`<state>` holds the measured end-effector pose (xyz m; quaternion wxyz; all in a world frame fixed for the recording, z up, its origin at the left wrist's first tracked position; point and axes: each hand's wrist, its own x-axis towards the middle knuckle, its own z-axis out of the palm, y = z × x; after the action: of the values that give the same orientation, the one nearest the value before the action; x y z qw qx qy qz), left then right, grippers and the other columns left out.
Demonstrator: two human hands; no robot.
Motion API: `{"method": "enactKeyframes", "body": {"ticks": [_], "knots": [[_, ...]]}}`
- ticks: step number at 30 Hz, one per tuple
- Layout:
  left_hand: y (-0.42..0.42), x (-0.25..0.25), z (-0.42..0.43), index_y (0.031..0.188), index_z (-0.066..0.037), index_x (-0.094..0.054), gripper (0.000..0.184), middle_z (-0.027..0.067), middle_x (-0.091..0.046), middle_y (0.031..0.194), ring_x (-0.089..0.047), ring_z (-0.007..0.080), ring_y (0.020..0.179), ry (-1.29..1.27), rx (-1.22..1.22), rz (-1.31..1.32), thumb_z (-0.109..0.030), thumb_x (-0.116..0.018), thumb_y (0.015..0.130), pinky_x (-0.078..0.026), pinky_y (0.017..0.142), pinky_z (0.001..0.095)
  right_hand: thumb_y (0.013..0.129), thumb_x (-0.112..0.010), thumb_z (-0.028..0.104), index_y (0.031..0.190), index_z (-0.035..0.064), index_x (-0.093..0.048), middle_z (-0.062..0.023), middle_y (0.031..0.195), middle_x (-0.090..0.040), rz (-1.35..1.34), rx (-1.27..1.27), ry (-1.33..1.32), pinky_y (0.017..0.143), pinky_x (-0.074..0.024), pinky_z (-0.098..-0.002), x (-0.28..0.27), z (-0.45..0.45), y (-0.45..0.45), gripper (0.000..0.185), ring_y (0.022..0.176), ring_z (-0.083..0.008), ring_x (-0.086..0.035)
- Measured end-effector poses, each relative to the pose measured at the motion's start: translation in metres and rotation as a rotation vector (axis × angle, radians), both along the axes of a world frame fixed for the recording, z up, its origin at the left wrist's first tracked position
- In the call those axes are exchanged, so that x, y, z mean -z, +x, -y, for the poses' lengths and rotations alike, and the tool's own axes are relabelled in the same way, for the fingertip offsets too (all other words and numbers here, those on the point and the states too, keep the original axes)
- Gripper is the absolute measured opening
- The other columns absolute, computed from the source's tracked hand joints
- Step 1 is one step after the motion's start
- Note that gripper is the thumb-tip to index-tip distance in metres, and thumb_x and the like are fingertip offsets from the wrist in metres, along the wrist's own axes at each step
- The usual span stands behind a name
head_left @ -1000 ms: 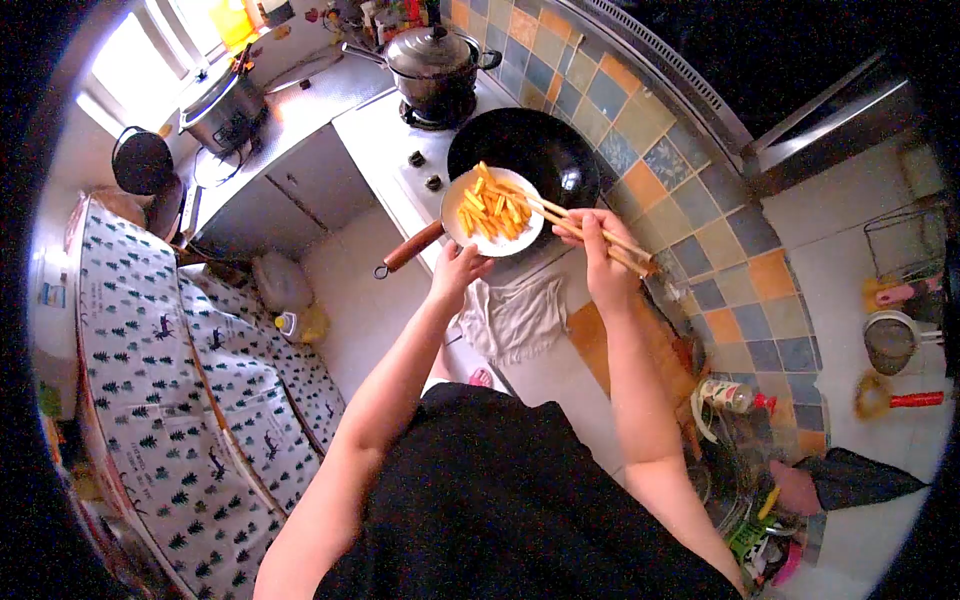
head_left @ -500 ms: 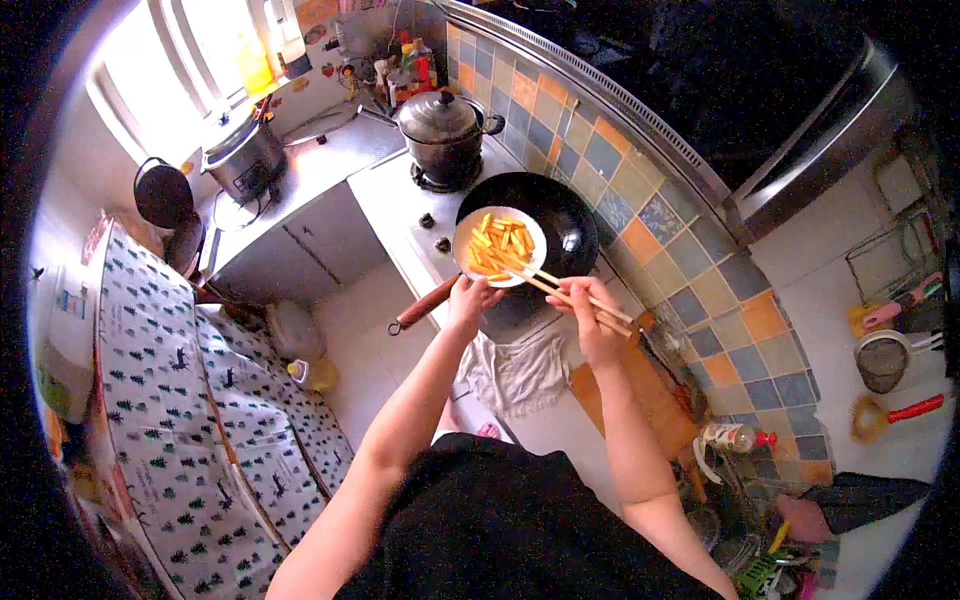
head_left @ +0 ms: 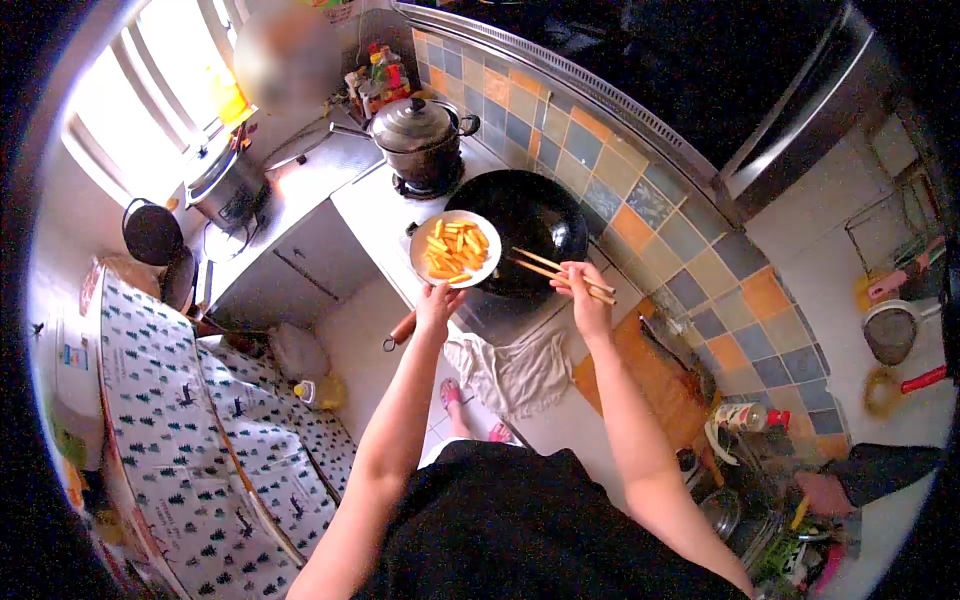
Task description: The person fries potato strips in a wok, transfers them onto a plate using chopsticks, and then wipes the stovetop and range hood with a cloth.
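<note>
Golden strips (head_left: 456, 250) — slim, straight — lie jumbled on a white plate (head_left: 419, 246).

No lettering or label can be read.

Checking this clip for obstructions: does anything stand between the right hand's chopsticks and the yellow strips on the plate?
In this view, only the right rim of the plate lies between the chopsticks in the right hand and the yellow strips. Nothing else visible intervenes; the strips lie uncovered.
</note>
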<state>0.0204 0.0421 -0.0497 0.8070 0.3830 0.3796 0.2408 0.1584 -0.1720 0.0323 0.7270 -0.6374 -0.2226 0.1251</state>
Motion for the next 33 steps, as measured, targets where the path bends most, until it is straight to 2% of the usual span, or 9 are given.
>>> {"method": "enactKeyframes", "body": {"ticks": [6,9,11,18,21,26,29,32,33], "knots": [[-0.007,-0.007,-0.009,0.109,0.002,-0.044,0.025,0.0179,-0.055,0.105,-0.06,0.0262,0.092,0.002,-0.038,0.103,-0.01,-0.048,0.087,-0.054,0.076,0.0319,0.093,-0.046,0.022,0.096,0.002,-0.052,-0.01,0.085,-0.061,-0.149,-0.015,0.008,0.057,-0.0524,-0.0234,0.035,-0.018,0.004,0.021,0.068,-0.0163,-0.064],[-0.009,-0.012,-0.01,0.111,0.001,-0.041,0.026,0.013,-0.054,0.1,-0.059,0.0205,0.088,0.024,0.002,0.08,-0.008,-0.044,0.088,-0.053,0.08,0.03,0.093,-0.045,0.022,0.093,0.0037,-0.05,-0.0088,0.084,-0.059,-0.107,-0.03,-0.027,0.054,-0.0519,-0.0233,0.051,-0.032,0.002,0.019,0.066,-0.0167,-0.063],[-0.008,-0.015,-0.01,0.111,0.001,-0.041,0.026,0.0137,-0.054,0.101,-0.058,0.0201,0.089,0.011,-0.002,0.076,-0.008,-0.044,0.088,-0.053,0.079,0.0303,0.094,-0.043,0.019,0.095,-0.0015,-0.052,-0.0114,0.086,-0.062,-0.097,-0.031,-0.109,0.061,-0.0533,-0.0232,0.056,-0.038,-0.001,0.023,0.072,-0.0168,-0.065],[-0.016,-0.024,-0.012,0.112,0.002,-0.042,0.026,0.0153,-0.056,0.099,-0.061,0.0221,0.086,0.036,-0.012,0.073,-0.007,-0.044,0.087,-0.054,0.077,0.0296,0.094,-0.045,0.018,0.096,-0.0032,-0.056,-0.0109,0.088,-0.063,0.14,0.006,-0.128,0.066,-0.0521,-0.0233,0.029,-0.025,-0.01,0.025,0.078,-0.0164,-0.065],[-0.017,-0.019,-0.016,0.112,0.004,-0.041,0.027,0.016,-0.056,0.097,-0.061,0.024,0.086,0.014,-0.004,0.12,-0.006,-0.044,0.086,-0.054,0.076,0.03,0.092,-0.048,0.023,0.091,-0.0028,-0.055,-0.0103,0.079,-0.063,0.23,0.068,-0.096,0.063,-0.0517,-0.0264,0.01,-0.017,-0.014,0.027,0.072,-0.0174,-0.064],[-0.025,-0.008,-0.013,0.112,0.002,-0.041,0.029,0.016,-0.055,0.096,-0.06,0.0258,0.089,-0.035,-0.018,0.253,-0.006,-0.047,0.085,-0.054,0.079,0.0321,0.091,-0.049,0.019,0.091,0.0024,-0.058,-0.0108,0.074,-0.064,0.454,0.107,-0.207,0.06,-0.0495,-0.0272,0.008,-0.01,-0.02,0.018,0.069,-0.0176,-0.064],[-0.032,-0.02,-0.003,0.112,0.002,-0.041,0.028,0.0148,-0.055,0.096,-0.06,0.025,0.089,-0.001,-0.002,0.225,-0.006,-0.047,0.085,-0.053,0.08,0.0322,0.09,-0.049,0.017,0.088,0.0024,-0.057,-0.0087,0.069,-0.064,0.375,-0.104,-0.361,0.058,-0.0484,-0.0268,0.012,-0.006,-0.025,0.017,0.067,-0.0168,-0.064],[-0.038,-0.028,0.006,0.112,0.002,-0.041,0.028,0.0136,-0.055,0.095,-0.06,0.0231,0.087,0.036,-0.006,0.138,-0.007,-0.046,0.085,-0.053,0.08,0.0314,0.09,-0.049,0.018,0.087,0.0023,-0.057,-0.0084,0.067,-0.063,0.384,0.072,-0.192,0.057,-0.0482,-0.027,0.006,-0.009,-0.028,0.018,0.065,-0.0161,-0.064],[-0.04,-0.029,0.007,0.112,0.002,-0.041,0.028,0.0132,-0.055,0.095,-0.06,0.0224,0.086,0.045,-0.01,0.111,-0.007,-0.046,0.086,-0.053,0.08,0.0311,0.09,-0.049,0.019,0.088,0.0022,-0.057,-0.0088,0.067,-0.063,0.386,0.025,-0.208,0.057,-0.0481,-0.0273,0.008,-0.01,-0.027,0.018,0.065,-0.0164,-0.064]]}}
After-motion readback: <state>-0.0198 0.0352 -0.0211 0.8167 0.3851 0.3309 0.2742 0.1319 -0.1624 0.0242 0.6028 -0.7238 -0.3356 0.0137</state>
